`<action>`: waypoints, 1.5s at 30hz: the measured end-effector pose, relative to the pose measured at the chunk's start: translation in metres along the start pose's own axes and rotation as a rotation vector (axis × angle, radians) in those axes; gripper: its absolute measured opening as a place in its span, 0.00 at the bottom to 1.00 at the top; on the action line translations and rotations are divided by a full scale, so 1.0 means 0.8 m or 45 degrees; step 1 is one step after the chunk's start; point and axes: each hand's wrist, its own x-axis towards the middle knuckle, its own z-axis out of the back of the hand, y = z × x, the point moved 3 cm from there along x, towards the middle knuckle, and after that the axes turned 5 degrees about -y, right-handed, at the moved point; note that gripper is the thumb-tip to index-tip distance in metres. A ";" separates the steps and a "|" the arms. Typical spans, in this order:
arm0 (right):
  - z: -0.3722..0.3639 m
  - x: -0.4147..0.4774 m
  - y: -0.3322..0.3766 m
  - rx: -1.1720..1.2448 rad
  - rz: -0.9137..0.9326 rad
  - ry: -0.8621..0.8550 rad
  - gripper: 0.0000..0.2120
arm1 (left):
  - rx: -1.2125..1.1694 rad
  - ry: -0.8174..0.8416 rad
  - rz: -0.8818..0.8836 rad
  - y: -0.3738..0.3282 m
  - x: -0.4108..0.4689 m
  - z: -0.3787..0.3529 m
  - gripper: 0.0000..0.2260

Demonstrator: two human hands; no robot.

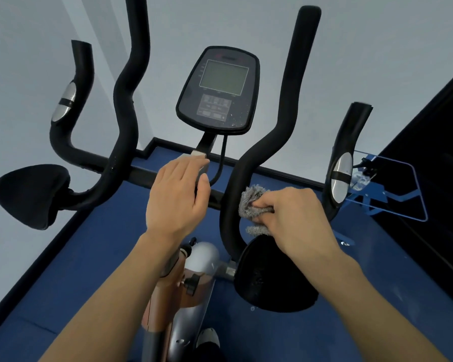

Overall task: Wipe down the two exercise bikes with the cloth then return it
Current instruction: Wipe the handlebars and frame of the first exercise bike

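Note:
An exercise bike fills the view, with black handlebars (126,100) and a console (220,90) with a grey screen at centre. My right hand (296,218) grips a grey fluffy cloth (254,202) and presses it against the lower bend of the right inner handlebar (236,205). My left hand (178,197) rests on the horizontal crossbar (139,176) beside the console stem, fingers curled over it. Black elbow pads sit at left (32,194) and lower right (275,278).
The bike's silver and copper frame (183,288) runs down between my forearms. Blue floor (89,257) lies below, with white walls behind. A dark unit (434,178) and a clear panel on a blue bracket (392,186) stand at the right.

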 end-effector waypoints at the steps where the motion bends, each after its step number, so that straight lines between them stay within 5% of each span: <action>1: 0.003 -0.002 -0.004 -0.002 0.008 0.012 0.06 | 0.004 -0.002 0.005 0.000 -0.001 0.001 0.17; 9: 0.042 -0.006 -0.051 0.215 -0.192 -0.346 0.07 | 0.027 0.084 -0.008 -0.006 0.000 0.004 0.17; 18: 0.008 0.000 -0.040 0.251 -0.068 -0.299 0.05 | -0.220 0.085 0.098 -0.056 0.017 -0.035 0.13; 23: -0.005 0.000 -0.033 0.173 0.079 0.062 0.06 | -0.115 0.092 0.101 -0.051 0.019 -0.036 0.14; 30: 0.023 -0.014 -0.057 0.073 0.106 0.004 0.05 | -0.131 0.099 0.061 -0.054 0.019 -0.036 0.17; 39: 0.036 -0.048 -0.057 0.145 0.118 -0.217 0.06 | -0.099 0.095 0.049 -0.055 0.016 -0.034 0.16; 45: 0.054 -0.053 -0.058 0.285 0.032 -0.661 0.09 | -0.106 0.114 0.042 -0.055 0.016 -0.034 0.17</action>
